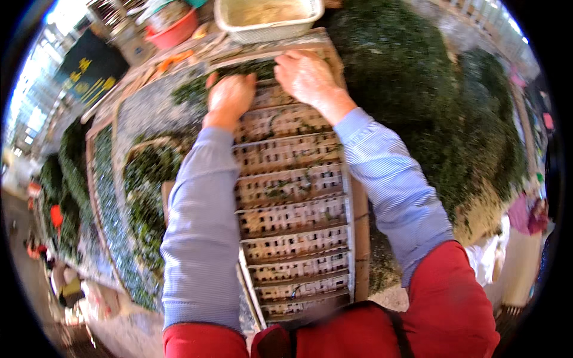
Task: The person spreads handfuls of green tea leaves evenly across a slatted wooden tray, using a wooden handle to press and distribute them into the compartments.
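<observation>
A long slatted tray with rows of small square holes (291, 210) lies before me in a wooden frame, with green leafy bits scattered on it. My left hand (230, 96) is at the tray's far left corner, over a strip of small green leafy sprigs (192, 91); its fingers are blurred, and any hold is hidden. My right hand (306, 76) is at the far right corner, fingers curled down over the same greenery beside the frame's far edge. Whether it pinches any sprigs cannot be seen.
A large heap of greenery (403, 89) lies right of the tray. A white basin (268, 27) and a red basin (172, 33) stand beyond the far edge. A round basket of greenery (150, 165) is at left. Farther left, other people and an orange-red object (56, 215) are blurred.
</observation>
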{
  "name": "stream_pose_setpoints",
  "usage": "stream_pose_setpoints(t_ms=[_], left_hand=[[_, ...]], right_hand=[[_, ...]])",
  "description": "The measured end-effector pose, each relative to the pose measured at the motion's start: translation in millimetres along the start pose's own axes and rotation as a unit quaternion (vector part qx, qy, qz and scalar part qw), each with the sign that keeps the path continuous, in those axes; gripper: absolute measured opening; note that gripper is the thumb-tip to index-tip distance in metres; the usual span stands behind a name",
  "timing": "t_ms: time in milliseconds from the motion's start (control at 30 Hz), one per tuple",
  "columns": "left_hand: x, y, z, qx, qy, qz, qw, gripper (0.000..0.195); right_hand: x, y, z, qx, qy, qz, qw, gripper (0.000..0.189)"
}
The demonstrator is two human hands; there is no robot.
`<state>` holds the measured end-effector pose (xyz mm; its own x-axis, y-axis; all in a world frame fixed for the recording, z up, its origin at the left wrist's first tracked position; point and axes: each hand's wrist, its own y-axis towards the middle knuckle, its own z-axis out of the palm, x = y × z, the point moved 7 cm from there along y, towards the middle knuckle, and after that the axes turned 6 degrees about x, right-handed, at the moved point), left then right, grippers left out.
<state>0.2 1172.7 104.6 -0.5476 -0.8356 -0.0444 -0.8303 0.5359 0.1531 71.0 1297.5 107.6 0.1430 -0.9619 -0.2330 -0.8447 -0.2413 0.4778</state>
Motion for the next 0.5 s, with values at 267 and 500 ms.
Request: stream_pose_setpoints(t_ms=[267,500], left_hand=[[84,-43,-75,0.133,-0.407,0.021,0.903,0.034],[253,-163,-63,0.074,-0.188,-0.232,0.952,0.05]], right_hand=[[1,-17,17,0.06,0.053,0.148,0.986,0.044],[8,-17,13,0.032,0.056,0.152,0.986,0.044]])
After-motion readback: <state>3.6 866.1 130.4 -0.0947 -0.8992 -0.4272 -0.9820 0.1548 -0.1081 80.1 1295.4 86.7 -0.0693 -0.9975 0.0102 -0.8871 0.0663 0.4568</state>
